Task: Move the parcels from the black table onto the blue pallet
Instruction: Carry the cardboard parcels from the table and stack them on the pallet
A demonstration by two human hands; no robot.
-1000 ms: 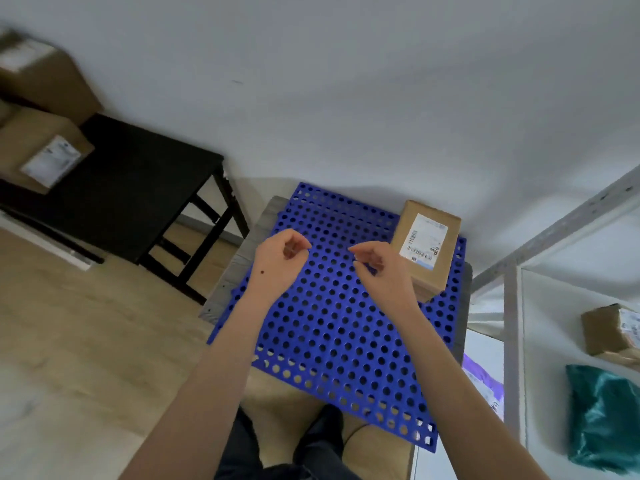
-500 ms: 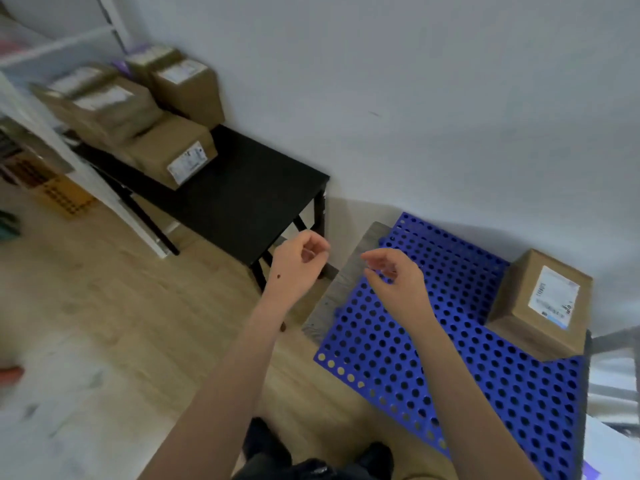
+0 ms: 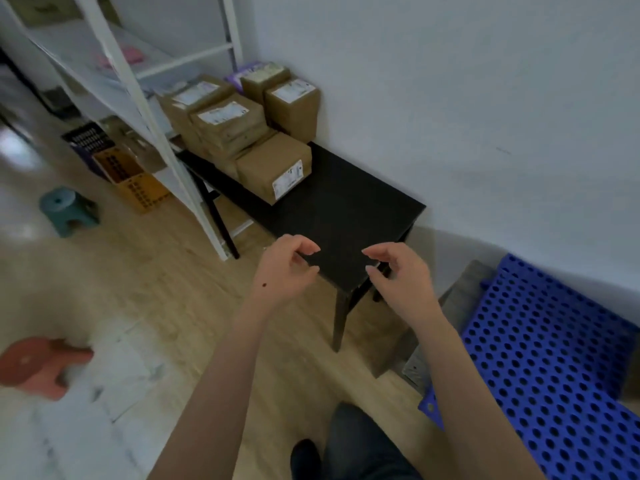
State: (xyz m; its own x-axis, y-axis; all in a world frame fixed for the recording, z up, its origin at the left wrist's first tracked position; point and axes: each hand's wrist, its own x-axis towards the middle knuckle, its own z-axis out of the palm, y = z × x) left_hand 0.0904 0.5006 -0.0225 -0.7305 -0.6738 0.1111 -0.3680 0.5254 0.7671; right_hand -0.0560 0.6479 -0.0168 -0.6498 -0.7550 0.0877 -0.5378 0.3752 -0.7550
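left hand (image 3: 285, 270) and right hand (image 3: 401, 276) raised over black table (image 3: 353, 206), fingers loosely curled, both empty

Soft, even light fills my view. The counter (image 3: 346, 202) casts a faint shadow on the wall (image 3: 450, 98) right of it; left of it the floor (image 3: 104, 341) blurs.

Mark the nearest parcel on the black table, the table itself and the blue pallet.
nearest parcel (image 3: 272, 155), head view, top face.
black table (image 3: 346, 209), head view, bare top.
blue pallet (image 3: 540, 358), head view, perforated deck.
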